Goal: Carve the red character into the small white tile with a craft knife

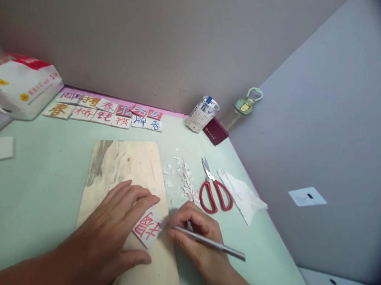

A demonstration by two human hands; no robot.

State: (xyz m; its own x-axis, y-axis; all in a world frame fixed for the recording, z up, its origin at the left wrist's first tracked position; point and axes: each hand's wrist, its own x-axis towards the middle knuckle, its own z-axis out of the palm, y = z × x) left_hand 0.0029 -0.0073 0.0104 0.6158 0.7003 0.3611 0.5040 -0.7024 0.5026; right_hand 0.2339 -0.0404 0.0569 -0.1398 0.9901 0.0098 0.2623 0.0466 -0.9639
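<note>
On a wooden board [127, 168] lies a small white square tile [148, 228] with a red Chinese character on it. My left hand [117, 219] holds the tile down, forefinger along its top edge and thumb below it. My right hand [197, 237] grips a slim silver craft knife [216, 243] like a pen. Its tip is at the tile's right edge, where blurring hides whether it touches. Whitish shavings [185, 176] are scattered beside the board.
Several character tiles [82, 113] stand in rows along the back. Red-handled scissors [211, 191] and a crumpled tissue [242, 195] lie at right. A can of pens [198, 117], a dark red case [216, 131], a bottle [240, 109] and a tissue pack [26, 89] line the wall.
</note>
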